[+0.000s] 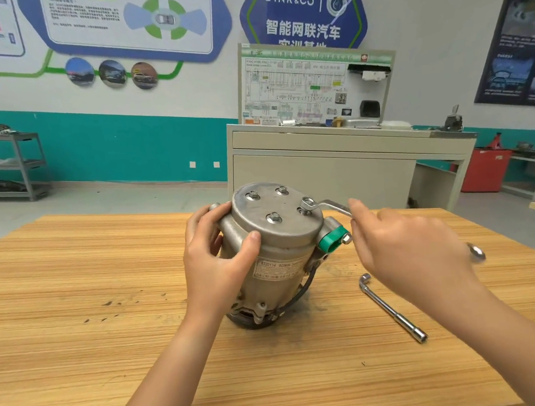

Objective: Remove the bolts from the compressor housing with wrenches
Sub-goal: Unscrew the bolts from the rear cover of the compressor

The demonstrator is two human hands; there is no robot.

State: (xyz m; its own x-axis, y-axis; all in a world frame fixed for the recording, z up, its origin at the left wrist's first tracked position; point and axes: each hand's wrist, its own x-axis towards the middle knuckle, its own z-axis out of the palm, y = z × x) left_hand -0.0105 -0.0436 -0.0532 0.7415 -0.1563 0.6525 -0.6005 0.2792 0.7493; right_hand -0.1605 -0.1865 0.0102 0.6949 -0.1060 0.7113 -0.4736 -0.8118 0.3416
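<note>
My left hand (219,264) clasps the compressor housing (279,250), centre frame; my right hand (407,249) grips the ring wrench (330,205) (its ring on the cap's right-hand bolt (304,212)).

Not much you can actually read here tbh. The big one is the blue hexagon sign (302,11) on the back wall: "LYNK&CO" in white beside a round emblem, with "智能网联汽车" in large white characters under it. There's another line below that, but the top of the training board (314,83) cuts it off. The wiring diagram on that board has "HV" near its upper right, and the rest is too small to make out. The sticker (276,267) on the side of the compressor housing (281,233) starts "8320134 SGMW-", then curves out of sight. The wall posters (124,22) on the left and the dark poster (515,39) on the right are just blur.
</note>
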